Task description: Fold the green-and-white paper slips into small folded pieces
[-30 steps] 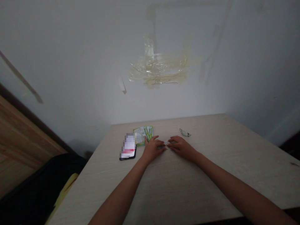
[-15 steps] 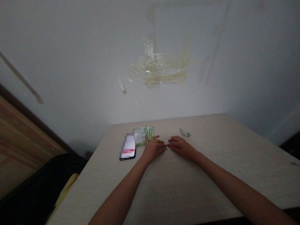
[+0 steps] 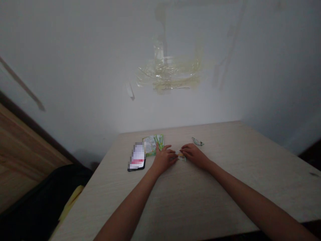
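Between my two hands, low over the table, is a small crinkled printed wrapper (image 3: 181, 156), whitish with orange and green marks. At its left edge my left hand (image 3: 164, 159) has thumb and forefinger closing on it, while the other fingers fan out toward the green packet. Along the wrapper's right and upper edge, the fingers of my right hand (image 3: 193, 155) are bunched together on it. The fingertips partly cover the wrapper, so its full outline is hidden. A second small crumpled wrapper (image 3: 198, 141) lies just beyond my right hand.
Left of my hands, a green and white printed packet (image 3: 150, 144) lies flat. Partly against it rests a phone (image 3: 137, 157) with a blurred screen. The pale wooden table (image 3: 185, 201) meets a wall (image 3: 95, 77) with peeling tape (image 3: 170, 72). Dark and yellow cloth (image 3: 71, 202) sits at lower left.
My right hand's fingertips have shifted slightly up and away from the left hand. More of the wrapper's printed face now shows between them. The left hand has barely moved.
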{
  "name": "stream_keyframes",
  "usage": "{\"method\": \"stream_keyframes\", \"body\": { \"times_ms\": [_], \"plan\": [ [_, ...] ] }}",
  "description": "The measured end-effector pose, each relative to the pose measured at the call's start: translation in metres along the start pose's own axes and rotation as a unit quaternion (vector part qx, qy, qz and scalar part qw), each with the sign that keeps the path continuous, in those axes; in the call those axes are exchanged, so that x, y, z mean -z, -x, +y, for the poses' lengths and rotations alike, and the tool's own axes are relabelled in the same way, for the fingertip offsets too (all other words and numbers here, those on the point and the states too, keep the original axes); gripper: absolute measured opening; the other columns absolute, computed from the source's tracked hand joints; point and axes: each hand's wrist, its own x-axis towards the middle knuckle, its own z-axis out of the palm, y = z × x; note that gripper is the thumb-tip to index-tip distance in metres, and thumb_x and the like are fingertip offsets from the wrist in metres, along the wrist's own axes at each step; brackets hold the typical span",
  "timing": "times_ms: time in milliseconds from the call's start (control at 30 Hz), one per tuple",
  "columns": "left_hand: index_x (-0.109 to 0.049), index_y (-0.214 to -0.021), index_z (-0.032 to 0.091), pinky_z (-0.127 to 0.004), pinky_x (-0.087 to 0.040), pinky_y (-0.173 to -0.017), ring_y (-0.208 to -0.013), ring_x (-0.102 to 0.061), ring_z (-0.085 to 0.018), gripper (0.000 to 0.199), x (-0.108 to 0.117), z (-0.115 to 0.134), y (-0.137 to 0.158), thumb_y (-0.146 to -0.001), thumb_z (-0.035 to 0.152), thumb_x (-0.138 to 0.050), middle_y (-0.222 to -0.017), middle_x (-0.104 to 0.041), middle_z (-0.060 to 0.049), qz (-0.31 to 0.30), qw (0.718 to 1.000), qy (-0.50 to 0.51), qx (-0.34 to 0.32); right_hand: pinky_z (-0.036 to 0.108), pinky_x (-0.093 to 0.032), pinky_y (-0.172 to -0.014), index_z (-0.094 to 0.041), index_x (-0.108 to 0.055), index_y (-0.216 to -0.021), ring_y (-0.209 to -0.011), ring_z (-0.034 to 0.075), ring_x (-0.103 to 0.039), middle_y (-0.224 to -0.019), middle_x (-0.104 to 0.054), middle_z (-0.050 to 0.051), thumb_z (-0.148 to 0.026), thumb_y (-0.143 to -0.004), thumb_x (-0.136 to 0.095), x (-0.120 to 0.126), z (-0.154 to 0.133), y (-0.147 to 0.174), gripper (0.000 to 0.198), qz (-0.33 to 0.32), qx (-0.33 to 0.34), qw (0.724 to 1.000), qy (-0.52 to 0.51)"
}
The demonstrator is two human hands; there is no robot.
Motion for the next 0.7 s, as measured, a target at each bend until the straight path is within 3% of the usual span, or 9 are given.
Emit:
{"method": "stream_keyframes", "body": {
  "times_ms": [700],
  "plan": [
    [-0.073, -0.097, 0.034, -0.068, 0.008, -0.110, -0.126, -0.048, -0.027, 0.015, 0.0005, 0.0014, 0.0007, -0.083, 0.034, -0.066, -0.106, -0.073, 0.000, -0.003, 1.000, 0.017, 0.016, 0.038, -0.045, -0.088, -0.022, -0.072, -0.105, -0.098, 0.022, -0.056, -0.101, -0.065, 0.010, -0.029, -0.094, -0.050, -0.0047, -0.0008, -0.0061, 0.026, -0.005, 0.009, 0.994, 0.108]
  ]
}}
